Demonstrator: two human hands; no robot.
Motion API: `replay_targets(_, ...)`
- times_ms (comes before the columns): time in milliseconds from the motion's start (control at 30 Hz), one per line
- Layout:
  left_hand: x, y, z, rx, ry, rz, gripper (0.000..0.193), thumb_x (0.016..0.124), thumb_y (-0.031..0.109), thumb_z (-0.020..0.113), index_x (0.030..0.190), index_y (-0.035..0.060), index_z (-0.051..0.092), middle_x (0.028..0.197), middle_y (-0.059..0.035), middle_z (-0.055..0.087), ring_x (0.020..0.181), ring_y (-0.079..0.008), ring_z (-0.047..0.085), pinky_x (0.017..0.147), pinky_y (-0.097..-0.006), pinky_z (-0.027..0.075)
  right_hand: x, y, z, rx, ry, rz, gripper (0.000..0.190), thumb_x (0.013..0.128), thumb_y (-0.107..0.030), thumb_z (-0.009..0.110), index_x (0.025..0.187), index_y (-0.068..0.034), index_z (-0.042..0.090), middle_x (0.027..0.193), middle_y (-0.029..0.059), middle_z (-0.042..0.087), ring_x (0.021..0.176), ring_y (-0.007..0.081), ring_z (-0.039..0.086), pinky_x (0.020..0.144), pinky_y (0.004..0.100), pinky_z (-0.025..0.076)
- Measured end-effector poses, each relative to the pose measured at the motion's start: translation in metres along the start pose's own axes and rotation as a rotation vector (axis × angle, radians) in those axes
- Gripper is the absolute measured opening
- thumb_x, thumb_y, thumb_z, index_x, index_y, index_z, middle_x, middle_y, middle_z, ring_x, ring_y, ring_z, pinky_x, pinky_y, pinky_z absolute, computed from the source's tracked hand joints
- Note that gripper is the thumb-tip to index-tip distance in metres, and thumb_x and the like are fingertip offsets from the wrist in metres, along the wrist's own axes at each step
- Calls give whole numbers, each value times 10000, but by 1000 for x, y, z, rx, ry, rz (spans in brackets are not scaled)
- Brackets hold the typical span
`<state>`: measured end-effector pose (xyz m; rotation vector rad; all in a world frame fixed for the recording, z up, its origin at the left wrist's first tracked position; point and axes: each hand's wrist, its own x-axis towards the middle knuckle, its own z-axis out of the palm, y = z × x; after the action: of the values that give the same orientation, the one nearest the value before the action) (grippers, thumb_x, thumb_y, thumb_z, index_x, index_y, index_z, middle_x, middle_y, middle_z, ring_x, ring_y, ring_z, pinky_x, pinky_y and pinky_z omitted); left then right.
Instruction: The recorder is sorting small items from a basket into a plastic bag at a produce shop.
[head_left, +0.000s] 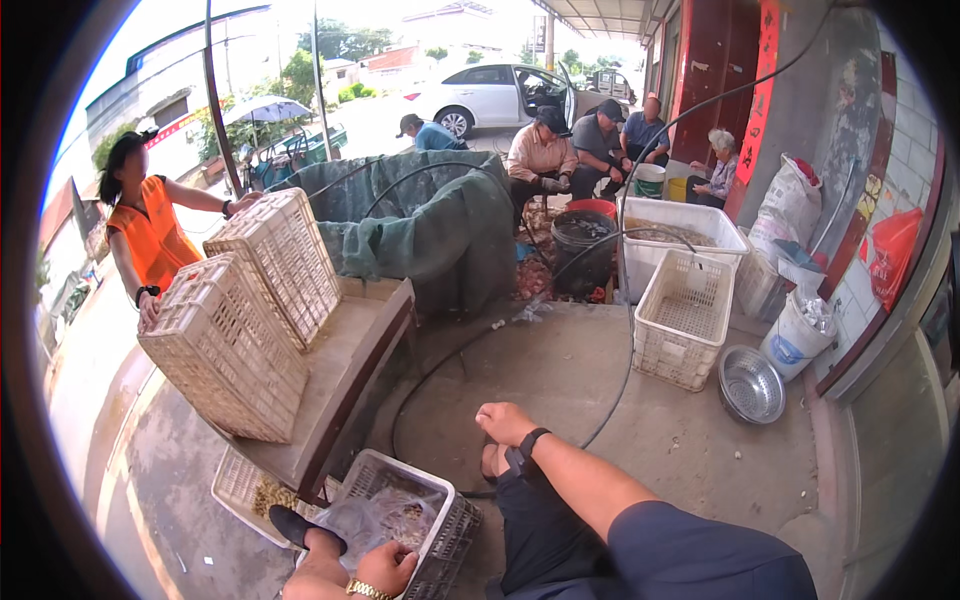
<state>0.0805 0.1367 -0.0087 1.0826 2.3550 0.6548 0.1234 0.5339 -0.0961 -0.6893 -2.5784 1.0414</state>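
My left hand (382, 568), with a gold-coloured watch at the wrist, is loosely curled beside a plastic crate (459, 517) at the bottom. Its palm side is hidden. Inside that crate lies a clear plastic bag (401, 514) with small pale pieces. My right hand (508, 421) makes a loose fist over my leg, a black band on its wrist; nothing shows in it. A slipper (300, 525) on my foot partly covers a second crate (238, 491), which holds small yellowish pieces (274, 496).
A person in an orange vest (154, 225) grips two white crates (225, 349) standing on a table (367, 315). Behind is a tank draped in green netting (450, 217). Hoses (626, 360) cross the floor near an open crate (682, 315) and a metal colander (752, 384). Several people sit beyond.
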Motion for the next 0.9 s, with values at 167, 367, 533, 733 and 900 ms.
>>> replay_targets(167,-2,-3,3,27,-23,-41,289,910,332,619,974,57,676,900,-207,694,860,-410,656,739,-470,523,-4,-4,-3,63,-82,32,327,888,-378,592,933,-72,696,946,162,701,928,349,656,838,426,507)
replay_targets(367,5,-15,10,12,-25,-137,308,838,366,664,940,81,721,847,-151,717,819,-321,696,761,-416,548,-4,-8,-6,-128,-80,51,435,928,-434,516,910,-38,696,983,187,694,998,363,637,887,441,489)
replay_targets(533,5,-15,10,15,-30,-133,309,841,368,660,940,83,723,847,-149,718,817,-323,696,767,-414,548,-2,-4,-3,-114,-47,49,406,927,-411,503,959,-57,699,1019,185,691,1029,363,629,907,441,482)
replay_targets(733,5,-14,9,24,-20,-75,304,876,355,633,959,70,701,873,-177,705,838,-368,674,760,-446,534,-4,-6,-6,-17,-68,38,333,900,-362,563,970,-66,698,989,178,695,990,353,642,876,431,496)
replay_targets(900,8,-19,12,12,-42,-125,311,844,377,649,936,90,725,842,-142,718,815,-321,696,770,-418,547,-3,-9,-9,-72,-135,38,355,901,-387,571,954,-59,698,959,180,696,953,354,649,852,426,503)
